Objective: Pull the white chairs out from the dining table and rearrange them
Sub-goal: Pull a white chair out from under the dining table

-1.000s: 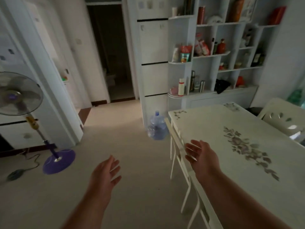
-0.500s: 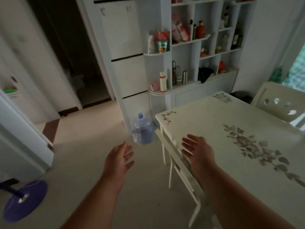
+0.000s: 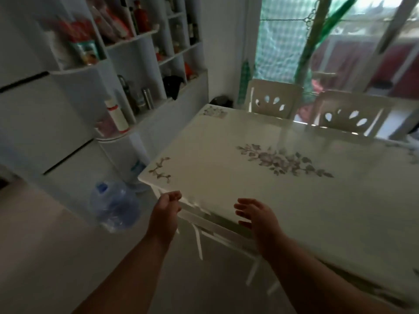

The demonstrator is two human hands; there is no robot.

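Note:
A white dining table (image 3: 260, 191) with grey flower prints fills the right half of the view. One white chair (image 3: 205, 215) is tucked under its near edge, so only the top rail and thin slats show. My left hand (image 3: 166, 211) is at the left end of that rail with its fingers curled, and the blur hides whether it grips. My right hand (image 3: 257, 215) hovers over the rail and table edge, fingers spread and empty. Two more white chairs (image 3: 272, 102) (image 3: 350, 113) with cut-out backs stand at the table's far side.
A large blue water jug (image 3: 114, 206) lies on the floor just left of the table corner. White shelving (image 3: 136, 55) with bottles and packets lines the left wall. A window with green netting (image 3: 283, 41) is behind the far chairs. Bare floor lies at lower left.
The view has swung right and closer to the table. Both hands have moved forward to the tucked chair's top rail, and the left hand's fingers have curled.

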